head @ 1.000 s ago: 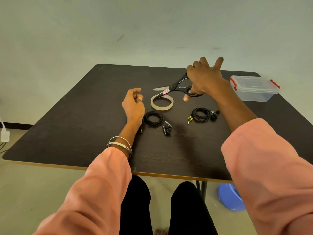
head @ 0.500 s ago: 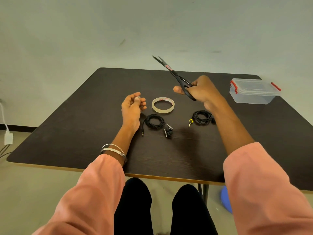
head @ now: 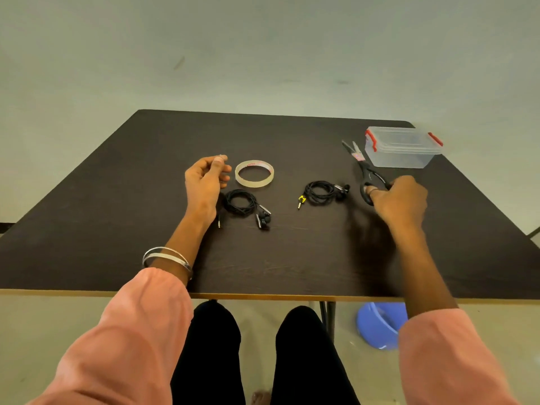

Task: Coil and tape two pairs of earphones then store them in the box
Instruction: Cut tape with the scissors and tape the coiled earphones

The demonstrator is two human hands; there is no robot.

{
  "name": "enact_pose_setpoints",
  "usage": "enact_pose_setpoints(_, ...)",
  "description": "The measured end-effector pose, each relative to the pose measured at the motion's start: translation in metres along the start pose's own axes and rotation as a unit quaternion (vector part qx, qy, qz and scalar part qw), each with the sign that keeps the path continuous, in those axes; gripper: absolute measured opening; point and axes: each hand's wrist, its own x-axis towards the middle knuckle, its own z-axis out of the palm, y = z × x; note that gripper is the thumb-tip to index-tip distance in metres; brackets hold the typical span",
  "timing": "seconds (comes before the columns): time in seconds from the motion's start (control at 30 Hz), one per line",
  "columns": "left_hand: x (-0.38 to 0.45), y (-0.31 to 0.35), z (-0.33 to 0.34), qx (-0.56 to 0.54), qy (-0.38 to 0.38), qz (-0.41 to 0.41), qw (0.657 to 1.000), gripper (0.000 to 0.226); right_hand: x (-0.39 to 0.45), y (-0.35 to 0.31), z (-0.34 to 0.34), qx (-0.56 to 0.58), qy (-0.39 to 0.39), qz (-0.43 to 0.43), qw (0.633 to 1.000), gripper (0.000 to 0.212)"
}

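My right hand [head: 399,201] grips the black-handled scissors [head: 366,173], blades apart, beside the clear plastic box with red clips [head: 403,147]. My left hand [head: 206,182] pinches something small; can't tell what. Two coiled black earphones [head: 245,204] [head: 323,192] lie between my hands, the clear tape roll [head: 254,173] behind them on the dark table [head: 117,200].

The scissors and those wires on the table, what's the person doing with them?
A person sits at a dark table. The right hand holds black scissors by the handles, low over the table beside a closed clear box. The left hand pinches what looks like a small bit of tape at its fingertips. Two coiled earphones lie between the hands, with a tape roll behind them. Neither coil is in the box yet.
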Motion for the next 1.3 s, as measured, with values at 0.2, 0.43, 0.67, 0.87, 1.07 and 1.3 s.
enact_pose_setpoints(0.2,-0.002,0.001,0.001,0.015,0.002,0.002,1.000,0.019,-0.025,0.020,-0.004,-0.177,0.051,0.026,0.982,0.024)
enact_pose_setpoints(0.43,-0.004,0.001,0.001,0.043,-0.002,0.007,0.999,0.016,-0.041,0.030,-0.012,-0.263,0.074,-0.029,0.962,0.018)
enact_pose_setpoints(0.67,-0.006,0.003,0.002,0.072,-0.014,0.013,0.997,0.016,-0.044,0.025,-0.016,-0.225,-0.001,-0.078,0.971,0.016)
enact_pose_setpoints(0.87,-0.007,0.007,0.002,0.058,-0.028,0.013,0.998,0.018,-0.043,0.004,-0.006,-0.119,0.028,-0.133,0.984,0.020)
enact_pose_setpoints(1.07,-0.012,0.010,0.000,0.052,-0.060,0.018,0.997,0.011,-0.055,-0.065,0.021,0.107,-0.132,-0.288,0.942,0.011)
enact_pose_setpoints(1.3,-0.010,0.010,-0.014,-0.025,-0.119,-0.015,0.992,0.009,-0.056,-0.131,0.084,0.218,-0.293,-0.312,0.877,0.031)
